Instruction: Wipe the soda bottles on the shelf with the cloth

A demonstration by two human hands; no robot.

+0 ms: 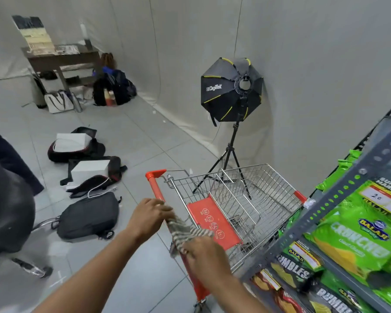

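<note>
A grey striped cloth (186,231) is draped over the orange handle (155,186) of a wire shopping cart (235,193). My left hand (149,216) rests on the handle and grips the cloth's upper end. My right hand (202,253) is closed on the handle and the cloth's lower end. The grey metal shelf (339,193) stands at the right, stocked with green snack bags (357,236). No soda bottles are in view.
A black softbox light on a tripod (231,91) stands just beyond the cart against the grey backdrop. Backpacks and white boxes (86,168) lie on the tiled floor to the left. A dark chair (7,211) is at the left edge. A wooden table (61,57) is at the far back.
</note>
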